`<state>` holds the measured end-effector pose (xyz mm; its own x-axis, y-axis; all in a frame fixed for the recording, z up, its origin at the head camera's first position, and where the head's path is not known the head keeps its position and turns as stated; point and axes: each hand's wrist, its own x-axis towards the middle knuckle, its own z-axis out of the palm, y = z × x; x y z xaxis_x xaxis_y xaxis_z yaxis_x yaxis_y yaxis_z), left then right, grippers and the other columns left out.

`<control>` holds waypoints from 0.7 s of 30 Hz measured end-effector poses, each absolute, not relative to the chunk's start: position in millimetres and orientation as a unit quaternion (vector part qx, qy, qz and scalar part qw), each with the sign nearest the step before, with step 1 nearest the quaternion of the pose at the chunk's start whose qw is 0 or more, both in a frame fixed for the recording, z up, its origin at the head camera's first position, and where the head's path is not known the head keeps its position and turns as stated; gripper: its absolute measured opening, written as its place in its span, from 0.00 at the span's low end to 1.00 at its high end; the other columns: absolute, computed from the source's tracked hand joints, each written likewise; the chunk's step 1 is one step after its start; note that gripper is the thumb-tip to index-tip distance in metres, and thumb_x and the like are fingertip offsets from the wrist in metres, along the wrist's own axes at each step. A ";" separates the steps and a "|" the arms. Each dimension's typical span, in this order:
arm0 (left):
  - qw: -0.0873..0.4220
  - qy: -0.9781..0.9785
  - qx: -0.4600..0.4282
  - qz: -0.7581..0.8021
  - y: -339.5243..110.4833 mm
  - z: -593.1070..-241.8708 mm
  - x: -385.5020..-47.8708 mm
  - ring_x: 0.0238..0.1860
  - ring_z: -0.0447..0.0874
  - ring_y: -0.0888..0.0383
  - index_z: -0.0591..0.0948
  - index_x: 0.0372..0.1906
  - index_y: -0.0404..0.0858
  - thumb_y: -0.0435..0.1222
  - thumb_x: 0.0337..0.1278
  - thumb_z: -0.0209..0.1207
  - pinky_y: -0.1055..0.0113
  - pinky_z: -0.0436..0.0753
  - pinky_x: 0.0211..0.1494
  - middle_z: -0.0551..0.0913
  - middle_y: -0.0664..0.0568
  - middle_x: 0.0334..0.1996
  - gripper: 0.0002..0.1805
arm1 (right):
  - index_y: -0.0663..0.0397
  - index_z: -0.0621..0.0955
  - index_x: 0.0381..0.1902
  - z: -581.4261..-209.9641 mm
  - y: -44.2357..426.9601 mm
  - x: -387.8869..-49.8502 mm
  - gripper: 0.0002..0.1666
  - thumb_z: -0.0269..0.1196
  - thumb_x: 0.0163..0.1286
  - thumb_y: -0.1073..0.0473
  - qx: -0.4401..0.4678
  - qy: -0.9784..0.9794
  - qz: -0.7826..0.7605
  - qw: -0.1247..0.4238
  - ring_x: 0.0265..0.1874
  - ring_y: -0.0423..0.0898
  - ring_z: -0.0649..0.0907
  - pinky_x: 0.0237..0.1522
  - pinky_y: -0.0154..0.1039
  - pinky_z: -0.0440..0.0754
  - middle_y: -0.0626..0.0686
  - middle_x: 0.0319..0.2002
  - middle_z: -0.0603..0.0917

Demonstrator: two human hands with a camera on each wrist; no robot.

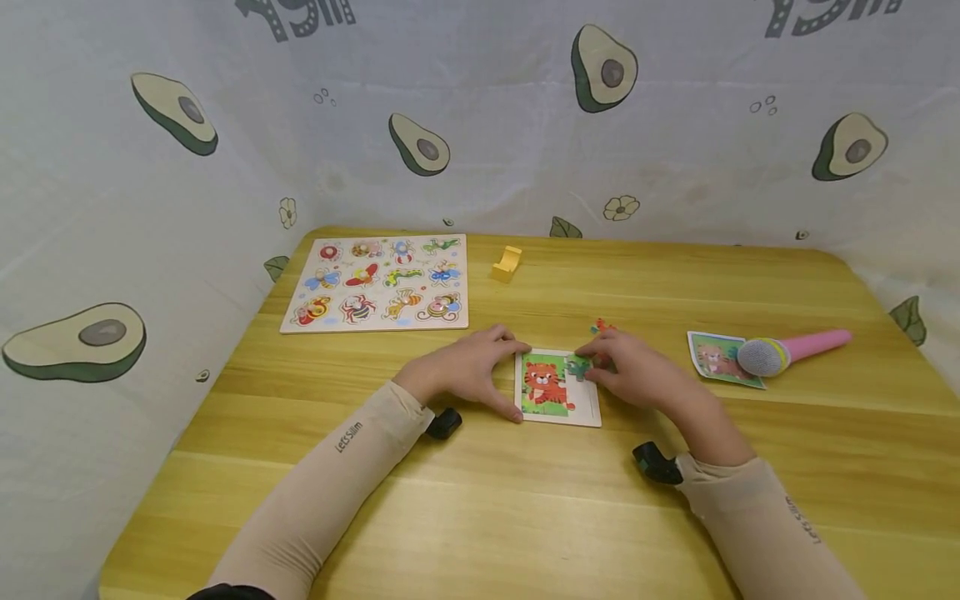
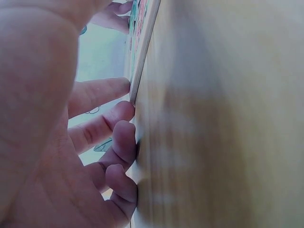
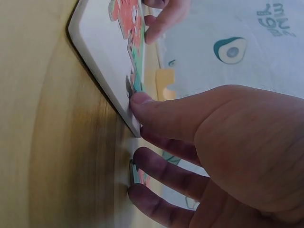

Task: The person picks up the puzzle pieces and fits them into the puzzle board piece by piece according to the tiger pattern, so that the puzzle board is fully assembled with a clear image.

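A small white puzzle board with a partly assembled tiger picture lies flat in mid-table. My left hand spans its left side, with forefinger at the upper corner and thumb at the lower. The left wrist view shows fingertips against the board's edge. Over the upper right part of the board, my right hand pinches a green puzzle piece between thumb and fingers. Another red-and-green puzzle piece lies just beyond that hand, beside the other fingers in the right wrist view.
A wooden insect peg puzzle lies at the back left. Right of it stands a yellow block with a curved hollow. A pink toy microphone overlaps a tiger picture card on the right. Curtains border the table's back and sides.
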<state>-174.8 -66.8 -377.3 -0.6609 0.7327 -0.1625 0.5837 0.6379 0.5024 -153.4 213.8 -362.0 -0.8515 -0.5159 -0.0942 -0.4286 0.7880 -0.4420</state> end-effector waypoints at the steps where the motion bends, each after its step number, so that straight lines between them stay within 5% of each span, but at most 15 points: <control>1: 0.179 0.887 0.370 0.209 -66.8 -377.5 -174.9 0.57 0.68 0.59 0.66 0.76 0.45 0.65 0.39 0.74 0.66 0.69 0.64 0.66 0.55 0.60 0.58 | 0.65 0.83 0.56 -362.0 213.6 -153.5 0.18 0.67 0.68 0.66 -0.252 0.939 -0.208 0.106 0.37 0.49 0.77 0.42 0.48 0.78 0.56 0.46 0.80; 14: 0.185 0.889 0.360 0.213 -67.1 -378.5 -174.6 0.58 0.67 0.59 0.66 0.76 0.47 0.67 0.37 0.73 0.65 0.69 0.63 0.65 0.56 0.60 0.58 | 0.64 0.83 0.57 -360.7 210.7 -152.9 0.20 0.68 0.68 0.63 -0.251 0.937 -0.214 0.115 0.36 0.49 0.75 0.40 0.45 0.76 0.57 0.47 0.79; 21: 0.184 0.889 0.363 0.212 -67.1 -379.1 -175.3 0.58 0.67 0.59 0.66 0.76 0.47 0.68 0.37 0.72 0.65 0.69 0.64 0.66 0.56 0.61 0.59 | 0.57 0.85 0.56 -360.7 205.0 -150.4 0.19 0.68 0.69 0.57 -0.228 0.941 -0.220 0.115 0.40 0.51 0.77 0.46 0.52 0.77 0.59 0.49 0.79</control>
<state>-175.3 -67.1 -379.1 -0.6689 0.7231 -0.1724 0.5674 0.6465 0.5100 -150.4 205.0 -360.7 -0.8693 -0.4804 -0.1166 -0.3793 0.7993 -0.4660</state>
